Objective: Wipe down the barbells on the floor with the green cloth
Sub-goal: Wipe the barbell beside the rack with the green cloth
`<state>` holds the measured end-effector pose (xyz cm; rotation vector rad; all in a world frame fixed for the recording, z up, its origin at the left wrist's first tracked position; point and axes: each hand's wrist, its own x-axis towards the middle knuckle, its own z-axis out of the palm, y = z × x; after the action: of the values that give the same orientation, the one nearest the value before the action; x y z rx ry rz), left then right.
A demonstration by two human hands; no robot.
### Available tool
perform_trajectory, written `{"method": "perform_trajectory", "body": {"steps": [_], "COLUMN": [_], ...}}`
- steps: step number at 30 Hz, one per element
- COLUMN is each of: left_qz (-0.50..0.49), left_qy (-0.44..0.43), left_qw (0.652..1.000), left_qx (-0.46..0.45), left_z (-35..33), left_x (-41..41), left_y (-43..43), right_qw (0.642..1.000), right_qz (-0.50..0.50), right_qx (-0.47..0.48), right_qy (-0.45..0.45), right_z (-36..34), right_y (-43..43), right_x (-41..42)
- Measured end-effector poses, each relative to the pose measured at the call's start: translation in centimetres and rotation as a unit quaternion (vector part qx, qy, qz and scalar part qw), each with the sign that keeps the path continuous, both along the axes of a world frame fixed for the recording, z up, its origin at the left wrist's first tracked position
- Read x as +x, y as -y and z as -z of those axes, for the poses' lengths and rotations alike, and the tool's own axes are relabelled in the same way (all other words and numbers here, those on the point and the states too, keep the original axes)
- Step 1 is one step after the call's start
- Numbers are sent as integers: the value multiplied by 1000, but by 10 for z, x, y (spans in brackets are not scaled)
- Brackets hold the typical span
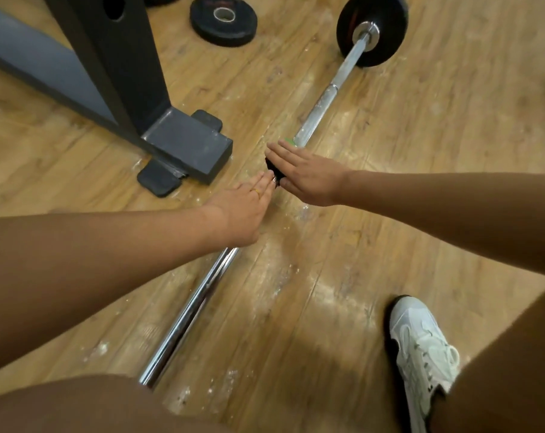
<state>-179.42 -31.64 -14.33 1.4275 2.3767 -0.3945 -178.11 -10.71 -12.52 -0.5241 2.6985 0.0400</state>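
A chrome barbell (322, 103) lies diagonally on the wooden floor, with a black plate (378, 29) on its far end and its bare near end (184, 320) by my knee. My right hand (305, 173) lies flat with straight fingers over a dark collar or pad on the bar. Only a small green edge of the cloth (288, 141) shows at its fingertips. My left hand (243, 210) rests on the bar just below, with its fingers stretched toward the same dark piece. The bar's middle is hidden under both hands.
A dark steel rack post with a foot block (187, 145) stands just left of the bar. A loose black plate (223, 20) lies on the floor at the back. My white shoe (421, 351) is planted at the lower right.
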Motion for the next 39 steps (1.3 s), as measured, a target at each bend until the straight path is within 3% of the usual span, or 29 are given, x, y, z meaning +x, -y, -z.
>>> {"method": "perform_trajectory", "body": {"steps": [6,12,15,18,25,29,33,39], "left_qz": [-39,-51,-112,-171,-372,-447,-489,-498], "left_qy": [39,60,64,42,-65,-57,-58,-75], "left_qw": [998,996,990,982,915,880,859,852], "left_qx": [32,39,61,76,138,149,142,145], "left_z": [2,6,5,5,33,30,28,30], "left_x": [12,15,27,50,76,79,78,66], "left_y": [-2,-2,-15,-30,-88,-109,-123,-141], "right_qw": [1000,983,969,961,955,951,946,934], "right_qz": [-19,-48,-95,-69,-41,-109,-166,-123], "right_qx": [-16,-143,-187,-214,-240,-225,-215,-254], "right_qy": [-10,-100,-130,-162,-171,-183,-178,-221], "right_z": [2,21,29,39,55,58,54,60], "right_y": [-17,-20,-44,-68,-73,-84,-103,-87], "right_x": [4,-15,-22,-32,-37,-48,-71,-62]}}
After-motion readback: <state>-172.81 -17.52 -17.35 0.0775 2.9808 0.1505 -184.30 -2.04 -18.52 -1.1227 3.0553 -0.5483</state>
